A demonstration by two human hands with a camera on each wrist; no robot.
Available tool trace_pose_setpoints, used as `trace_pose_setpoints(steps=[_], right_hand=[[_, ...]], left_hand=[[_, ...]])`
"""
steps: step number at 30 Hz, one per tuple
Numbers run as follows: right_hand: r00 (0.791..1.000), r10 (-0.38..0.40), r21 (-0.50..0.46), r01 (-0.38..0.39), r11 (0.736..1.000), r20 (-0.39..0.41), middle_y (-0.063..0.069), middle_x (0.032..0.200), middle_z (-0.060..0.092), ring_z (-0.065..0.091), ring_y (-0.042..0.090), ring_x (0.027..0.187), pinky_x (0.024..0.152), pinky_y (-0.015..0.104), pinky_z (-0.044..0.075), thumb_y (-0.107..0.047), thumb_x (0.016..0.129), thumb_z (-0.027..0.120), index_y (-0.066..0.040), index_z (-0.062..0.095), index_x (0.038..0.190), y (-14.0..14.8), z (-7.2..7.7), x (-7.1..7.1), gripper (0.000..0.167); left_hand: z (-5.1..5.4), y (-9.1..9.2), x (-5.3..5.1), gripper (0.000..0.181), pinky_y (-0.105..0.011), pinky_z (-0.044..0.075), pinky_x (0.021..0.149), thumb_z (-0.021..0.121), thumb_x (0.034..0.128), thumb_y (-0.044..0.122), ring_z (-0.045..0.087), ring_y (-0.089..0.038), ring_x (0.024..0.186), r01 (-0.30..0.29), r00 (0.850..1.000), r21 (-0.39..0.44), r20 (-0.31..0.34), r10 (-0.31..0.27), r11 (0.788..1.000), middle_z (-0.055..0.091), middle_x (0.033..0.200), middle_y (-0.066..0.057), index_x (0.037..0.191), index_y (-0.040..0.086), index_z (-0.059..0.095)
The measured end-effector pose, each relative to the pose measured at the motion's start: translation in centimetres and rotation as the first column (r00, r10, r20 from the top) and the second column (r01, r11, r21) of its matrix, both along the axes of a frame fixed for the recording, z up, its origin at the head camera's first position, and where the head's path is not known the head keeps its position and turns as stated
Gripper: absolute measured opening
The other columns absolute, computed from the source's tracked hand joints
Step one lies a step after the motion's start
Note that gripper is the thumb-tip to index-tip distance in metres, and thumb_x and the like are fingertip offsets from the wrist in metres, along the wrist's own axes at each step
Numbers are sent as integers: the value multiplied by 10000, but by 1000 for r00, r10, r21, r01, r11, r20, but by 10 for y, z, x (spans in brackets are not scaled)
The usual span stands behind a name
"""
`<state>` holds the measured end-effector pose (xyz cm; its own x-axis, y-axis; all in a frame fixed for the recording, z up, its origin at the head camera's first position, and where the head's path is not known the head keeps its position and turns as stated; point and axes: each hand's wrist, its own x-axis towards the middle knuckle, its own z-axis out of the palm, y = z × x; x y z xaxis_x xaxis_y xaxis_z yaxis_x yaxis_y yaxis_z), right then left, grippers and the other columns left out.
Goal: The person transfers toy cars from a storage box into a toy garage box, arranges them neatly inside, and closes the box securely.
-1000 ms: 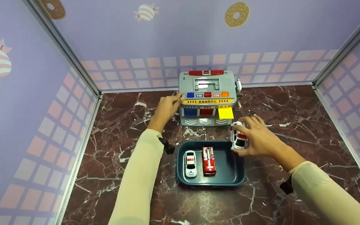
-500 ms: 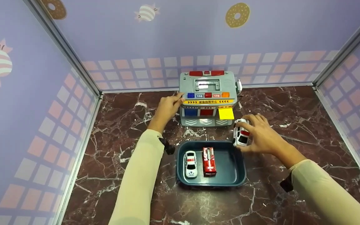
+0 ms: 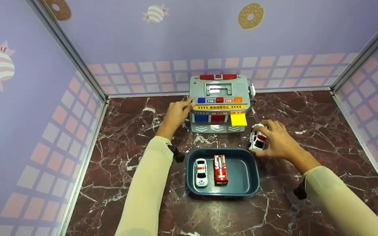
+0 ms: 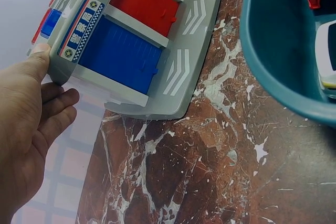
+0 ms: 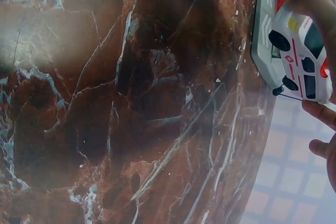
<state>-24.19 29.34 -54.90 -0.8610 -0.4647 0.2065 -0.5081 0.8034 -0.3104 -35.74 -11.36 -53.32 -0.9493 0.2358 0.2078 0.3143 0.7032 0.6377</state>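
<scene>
A grey toy station point(image 3: 220, 93) with a yellow flap point(image 3: 238, 120) raised outward at its right bay stands near the back wall. My left hand point(image 3: 176, 113) touches its left front edge, thumb on the upper corner in the left wrist view, where the blue door point(image 4: 121, 53) is down. With thumb and fingers, my right hand point(image 3: 276, 139) grips a white toy ambulance point(image 3: 258, 137) by its ends, just right of the station's front. The right wrist view shows the ambulance point(image 5: 302, 59) from its side, wheels toward the station.
In front of the station lies a dark teal tray point(image 3: 222, 193) holding a white police car point(image 3: 201, 172) and a red fire truck point(image 3: 220, 170). Purple patterned walls point(image 3: 189, 39) border the marble-look surface point(image 3: 136, 124) at the back and both sides.
My right hand has carried the ambulance a little to the right and back, away from the tray's upper right corner. My left hand stays at the station.
</scene>
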Motion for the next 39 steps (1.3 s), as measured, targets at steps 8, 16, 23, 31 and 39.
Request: trace_pose_setpoints(steps=[8,16,23,31,39], right_hand=[[1000,-6,23,6,1000,19,259,1425,589,552,515,1299,1181,781,355,-489,717,991,-140,694,1390,-6,-6,-10,814],[999,-16,61,14,998,32,271,1440,578,549,524,1279,1147,784,385,-524,730,981,-151,691,1413,-12,-13,-20,831],[999,-13,83,9,997,46,274,1455,562,537,525,1310,1165,778,375,-531,754,978,-166,676,1451,-16,-20,-29,842],[999,29,87,-30,996,13,268,1446,574,548,532,1300,1132,752,419,-545,760,973,-140,705,1408,-25,-24,-37,810],[998,13,78,-18,997,55,291,1500,546,525,573,1360,1168,801,388,-532,791,968,-115,692,1423,-27,-35,-37,806]], left_hand=[[1,-1,2,414,-496,527,1201,612,1153,373,675,-369,1395,2,1000,-9,-8,-2,1000,709,1477,-134,1513,185,687],[1,-3,1,420,-493,531,1196,607,1153,387,677,-366,1393,-1,1000,-13,-10,1,1000,708,1477,-138,1521,200,682],[1,-3,1,417,-480,526,1202,609,1153,375,676,-341,1398,-10,1000,-13,-21,10,1000,707,1484,-99,1524,199,682],[2,-3,1,433,-482,520,1211,593,1159,390,672,-354,1405,-8,1000,-6,2,8,1000,683,1517,-94,1550,215,655],[0,1,3,434,-463,533,1197,595,1157,400,702,-336,1369,-8,1000,-2,15,8,1000,691,1514,-82,1548,222,658]])
